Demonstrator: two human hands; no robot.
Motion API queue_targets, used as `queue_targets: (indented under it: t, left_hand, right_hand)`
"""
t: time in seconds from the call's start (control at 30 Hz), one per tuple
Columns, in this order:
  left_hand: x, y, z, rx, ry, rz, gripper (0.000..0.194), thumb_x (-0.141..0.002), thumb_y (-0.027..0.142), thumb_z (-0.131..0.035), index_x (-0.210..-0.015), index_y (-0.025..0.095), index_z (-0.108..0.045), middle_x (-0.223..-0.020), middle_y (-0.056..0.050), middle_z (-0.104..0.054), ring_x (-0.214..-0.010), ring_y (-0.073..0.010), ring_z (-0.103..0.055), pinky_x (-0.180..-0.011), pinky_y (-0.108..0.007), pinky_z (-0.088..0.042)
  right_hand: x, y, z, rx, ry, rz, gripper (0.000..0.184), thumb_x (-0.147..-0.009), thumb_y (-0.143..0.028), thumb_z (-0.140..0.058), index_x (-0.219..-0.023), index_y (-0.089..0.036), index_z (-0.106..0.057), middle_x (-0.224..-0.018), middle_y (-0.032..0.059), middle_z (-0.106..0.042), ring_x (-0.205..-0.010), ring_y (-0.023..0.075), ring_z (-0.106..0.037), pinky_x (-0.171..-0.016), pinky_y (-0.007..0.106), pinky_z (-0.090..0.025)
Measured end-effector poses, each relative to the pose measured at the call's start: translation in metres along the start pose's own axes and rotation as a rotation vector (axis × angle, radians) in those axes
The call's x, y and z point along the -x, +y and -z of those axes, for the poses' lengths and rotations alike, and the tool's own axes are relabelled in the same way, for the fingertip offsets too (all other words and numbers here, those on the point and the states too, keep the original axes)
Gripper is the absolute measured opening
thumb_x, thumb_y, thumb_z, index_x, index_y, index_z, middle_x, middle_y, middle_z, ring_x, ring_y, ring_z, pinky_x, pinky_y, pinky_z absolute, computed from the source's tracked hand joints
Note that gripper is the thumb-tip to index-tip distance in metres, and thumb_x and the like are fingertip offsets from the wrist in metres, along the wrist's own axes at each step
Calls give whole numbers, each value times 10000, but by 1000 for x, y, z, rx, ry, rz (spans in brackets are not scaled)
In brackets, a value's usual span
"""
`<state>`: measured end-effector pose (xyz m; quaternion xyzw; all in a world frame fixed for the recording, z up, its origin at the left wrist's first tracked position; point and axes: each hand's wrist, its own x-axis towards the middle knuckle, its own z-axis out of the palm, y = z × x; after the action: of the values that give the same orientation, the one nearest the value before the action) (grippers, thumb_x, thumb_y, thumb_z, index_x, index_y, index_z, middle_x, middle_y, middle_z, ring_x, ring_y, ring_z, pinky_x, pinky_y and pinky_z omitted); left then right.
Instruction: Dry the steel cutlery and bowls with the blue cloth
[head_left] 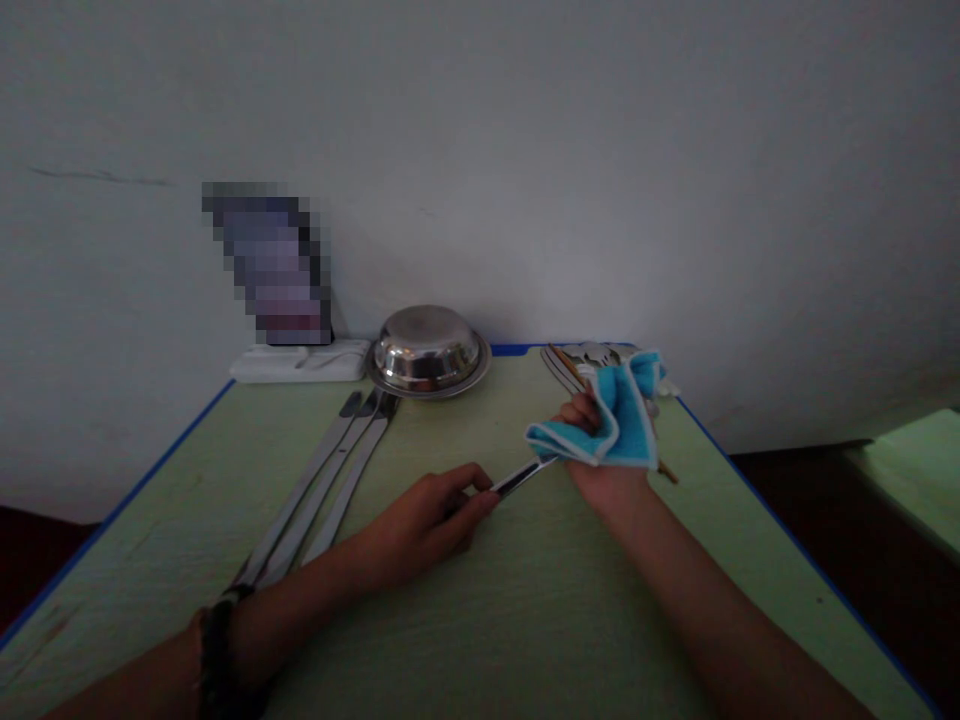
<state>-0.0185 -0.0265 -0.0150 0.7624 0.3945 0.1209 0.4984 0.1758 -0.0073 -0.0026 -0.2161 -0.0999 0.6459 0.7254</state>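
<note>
My left hand (431,515) pinches the end of a slim metal utensil handle (520,480) between thumb and fingers. The handle slants up to the right, and its far end disappears under a blue cloth (630,425) with pale edging. My right hand (581,412) is closed on that cloth around the covered end, so the utensil's kind cannot be made out. Left of my hands, three long flat metal utensils (330,455) lie side by side, partly behind my left forearm.
An upside-down shiny metal bowl (427,345) sits by the wall. Left of it, a blurred-out phone-like screen (274,265) leans above a white power strip (300,362). Behind the cloth lie thin metal pieces (559,368), a wooden stick (667,472) and a patterned item (592,354). The table (480,640) has blue edging.
</note>
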Motion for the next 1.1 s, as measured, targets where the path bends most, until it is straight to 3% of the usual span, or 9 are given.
queue_targets:
  t: [0.1, 0.3, 0.37, 0.63, 0.73, 0.93, 1.1]
  left_hand:
    - [0, -1, 0, -13, 1, -21, 272, -890, 399, -386, -842, 157, -501, -539, 67, -431, -475, -79, -395, -444, -181, -302]
    - [-1, -1, -2, -1, 10, -51, 253, -901, 380, -360, -916, 158, -482, -588, 54, -464, -502, -85, -436, -484, -191, -357]
    - [-2, 0, -2, -14, -1, -47, 253, -901, 379, -359, -946, 161, -481, -586, 56, -464, -500, -86, -439, -487, -193, -360]
    - [0, 0, -1, -95, -4, -44, 283, -886, 395, -382, -855, 156, -531, -533, 61, -459, -475, -84, -414, -453, -182, -305]
    - [1, 0, -1, -133, 17, -62, 271, -882, 378, -394, -841, 153, -540, -537, 57, -466, -488, -86, -416, -456, -182, -299]
    - [1, 1, -1, -192, 44, -54, 291, -892, 381, -361, -836, 150, -529, -563, 45, -480, -508, -96, -438, -475, -193, -316]
    - [-1, 0, -4, -174, 14, -103, 263, -904, 351, -344, -934, 151, -512, -578, 49, -476, -504, -92, -439, -493, -195, -334]
  right_hand:
    - [-4, -6, 5, -17, 8, 28, 431, -834, -436, -315, -480, -196, -259, -382, -81, -251, -352, 62, -213, -379, 183, -256]
    - [15, 42, -3, 22, 12, -139, 457, -763, -479, -402, -441, -195, -244, -355, -71, -260, -331, 60, -218, -359, 194, -210]
    - [16, 46, -5, 29, -13, -156, 451, -768, -464, -386, -432, -195, -251, -352, -67, -264, -326, 63, -222, -361, 204, -213]
    - [-19, -17, 26, -11, -169, 24, 482, -822, -545, -288, -485, -200, -298, -397, -92, -161, -351, 60, -129, -369, 200, -221]
    - [-25, -23, 35, -44, -199, 49, 487, -826, -549, -266, -484, -203, -277, -406, -92, -142, -356, 62, -109, -360, 201, -206]
    - [-6, 11, 27, -51, -271, -44, 481, -771, -553, -324, -466, -203, -199, -415, -88, -157, -356, 64, -157, -371, 205, -239]
    - [14, 33, 11, 11, -244, -148, 458, -768, -486, -357, -445, -196, -211, -390, -74, -216, -348, 61, -197, -382, 213, -234]
